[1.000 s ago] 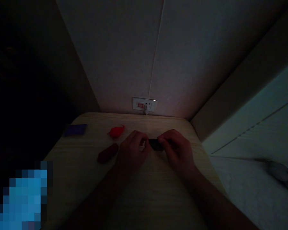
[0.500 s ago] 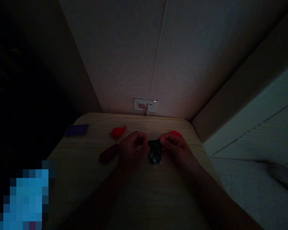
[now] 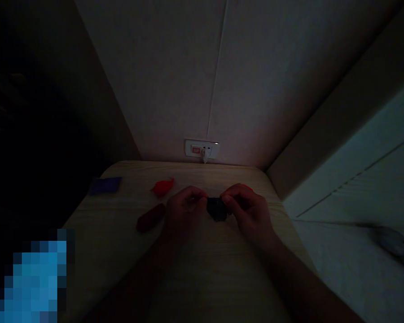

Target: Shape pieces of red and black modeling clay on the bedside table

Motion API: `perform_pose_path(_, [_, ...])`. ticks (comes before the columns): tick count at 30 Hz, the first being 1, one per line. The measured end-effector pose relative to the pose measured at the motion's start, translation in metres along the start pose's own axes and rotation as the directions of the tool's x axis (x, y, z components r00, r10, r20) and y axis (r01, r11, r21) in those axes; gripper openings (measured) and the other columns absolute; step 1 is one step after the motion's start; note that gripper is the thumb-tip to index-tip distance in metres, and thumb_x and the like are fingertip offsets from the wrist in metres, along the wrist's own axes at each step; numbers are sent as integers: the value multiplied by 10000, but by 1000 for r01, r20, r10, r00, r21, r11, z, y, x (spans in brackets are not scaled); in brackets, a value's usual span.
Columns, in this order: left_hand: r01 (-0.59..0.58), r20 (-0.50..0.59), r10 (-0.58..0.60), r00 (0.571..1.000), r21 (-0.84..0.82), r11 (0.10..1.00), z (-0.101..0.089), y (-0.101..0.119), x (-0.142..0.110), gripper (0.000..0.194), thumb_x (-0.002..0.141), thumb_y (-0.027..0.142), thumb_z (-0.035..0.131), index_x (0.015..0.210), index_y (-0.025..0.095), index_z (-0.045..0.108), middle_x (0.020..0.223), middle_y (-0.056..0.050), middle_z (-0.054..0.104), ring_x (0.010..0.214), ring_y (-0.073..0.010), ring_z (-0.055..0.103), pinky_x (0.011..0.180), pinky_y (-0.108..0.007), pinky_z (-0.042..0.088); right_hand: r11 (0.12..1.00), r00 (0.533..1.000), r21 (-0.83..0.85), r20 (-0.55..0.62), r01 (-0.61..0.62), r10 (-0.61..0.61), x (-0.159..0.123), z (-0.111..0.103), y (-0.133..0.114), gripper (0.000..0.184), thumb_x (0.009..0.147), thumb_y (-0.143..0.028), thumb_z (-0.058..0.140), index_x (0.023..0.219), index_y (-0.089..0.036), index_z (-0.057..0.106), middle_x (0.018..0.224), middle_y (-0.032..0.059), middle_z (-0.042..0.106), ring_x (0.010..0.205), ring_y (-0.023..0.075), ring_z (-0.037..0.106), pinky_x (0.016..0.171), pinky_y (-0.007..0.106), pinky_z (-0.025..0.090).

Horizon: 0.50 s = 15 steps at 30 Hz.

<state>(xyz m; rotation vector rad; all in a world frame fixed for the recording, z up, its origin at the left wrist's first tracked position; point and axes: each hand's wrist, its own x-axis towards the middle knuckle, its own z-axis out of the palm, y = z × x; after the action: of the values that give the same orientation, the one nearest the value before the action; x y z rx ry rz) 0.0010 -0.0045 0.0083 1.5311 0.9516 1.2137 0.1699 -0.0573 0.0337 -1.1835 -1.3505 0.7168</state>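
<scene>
Between my two hands hangs a small dark piece of thin, plastic-like sheet, its upper edge stretched straight. My left hand pinches its left upper corner between thumb and fingertips. The right upper corner is pinched by my right hand. A dark red oblong thing lies just left of my left hand. Behind it sits a bright red bundle with pointed ends. Another red thing shows only partly behind my right hand. Dim light hides finer detail.
The wooden tabletop ends against a wall with a socket plate holding a plug. A purple packet lies at the left edge. A pale panel stands to the right. A pixelated blue patch covers the lower left.
My left fingers have closed on the dark sheet's left corner. The sheet, crumpled and hanging longer before, is now shorter with a straight top edge. The view has shifted slightly.
</scene>
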Motion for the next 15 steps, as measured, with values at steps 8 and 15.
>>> perform_pose_path(8, [-59,-6,61,998,173,983,2,6,-3,147,902,303,636,872,192,728,826,-31,748,770,-182,698,719,-284,555,993,990,45,-83,-107,111,2,0,8,224,875,-405,724,802,-196,690,675,0,611,596,139,538,545,259,446])
perform_pose_path(15, [-77,-27,86,996,239,968,2,5,-4,166,933,302,594,861,194,696,817,-27,731,770,-184,674,720,-287,528,983,995,-165,66,80,-70,-1,0,7,120,900,-322,715,948,-215,740,856,50,710,754,180,648,663,309,543])
